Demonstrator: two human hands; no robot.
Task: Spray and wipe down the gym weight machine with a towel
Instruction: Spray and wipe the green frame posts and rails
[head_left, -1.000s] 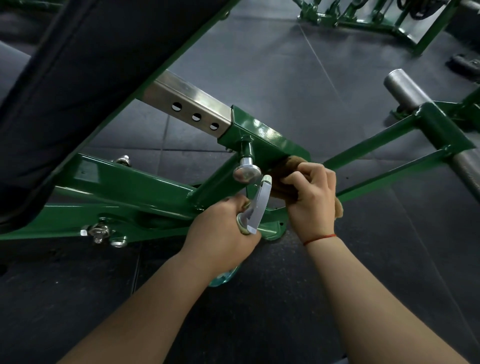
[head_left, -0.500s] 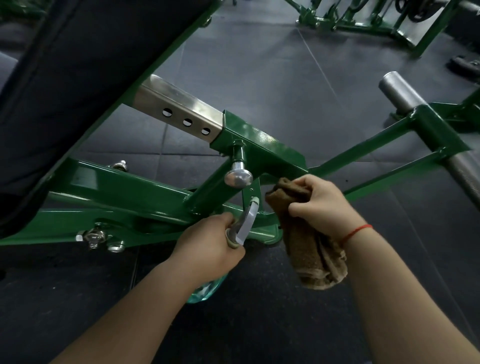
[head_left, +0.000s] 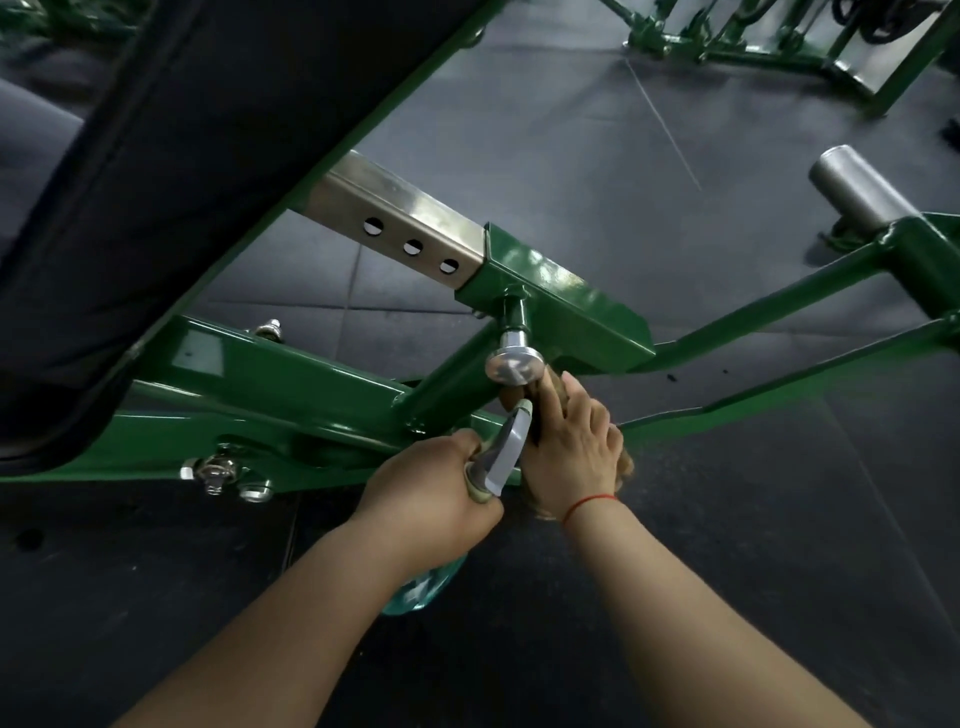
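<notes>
The green weight machine frame (head_left: 291, 379) runs across the view, with a steel adjustment tube (head_left: 400, 218) and a chrome pull knob (head_left: 514, 364). My left hand (head_left: 426, 488) grips a spray bottle (head_left: 506, 452) by its neck, grey trigger head pointing up, its clear teal body (head_left: 421, 592) showing below my wrist. My right hand (head_left: 571, 447) presses a brown towel (head_left: 626, 457) against the frame just under the knob. The hand covers most of the towel.
A black padded bench (head_left: 156, 182) slopes overhead at the left. A steel weight peg (head_left: 857, 189) sticks out at the right on green bars. Another green machine (head_left: 779, 47) stands at the back. Dark rubber floor (head_left: 675, 571) lies below.
My right hand has moved in and up with the towel, which hung loose before and is now bunched against the frame under the knob. The left hand holds the bottle in about the same place.
</notes>
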